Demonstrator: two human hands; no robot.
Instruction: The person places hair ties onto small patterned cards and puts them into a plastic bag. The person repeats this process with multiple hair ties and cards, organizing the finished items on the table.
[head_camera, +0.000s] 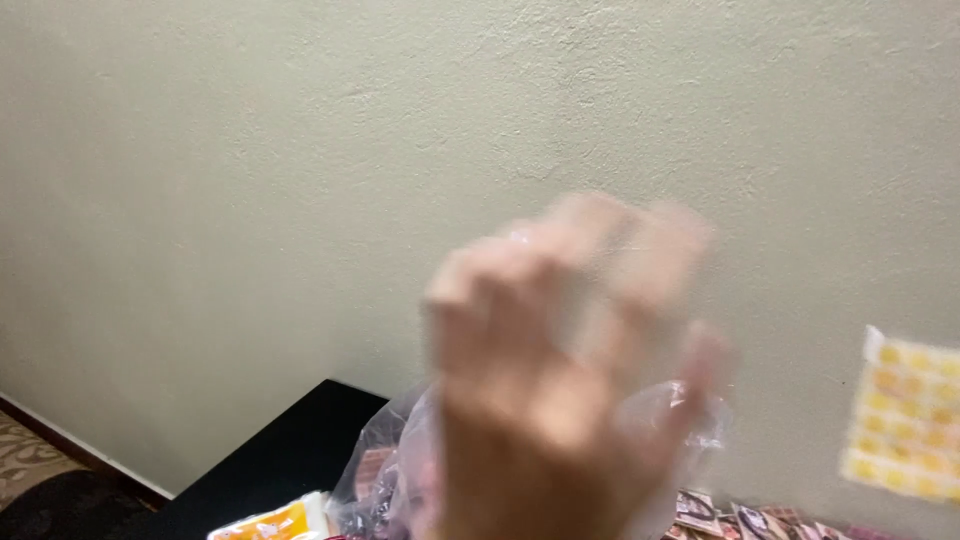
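Observation:
One hand fills the middle of the view, raised in front of the wall and badly blurred. With its thumb on the right it looks like my left hand. Its fingers are curled into the top of a thin clear plastic bag, which hangs around and behind the hand, above the table. Small brown patterned pieces show through the bag's lower left part. My right hand is out of view.
A blurred yellow sheet of small squares shows at the right edge. A black table carries an orange-yellow packet and several small patterned cards. A pale green wall stands behind, with patterned floor at lower left.

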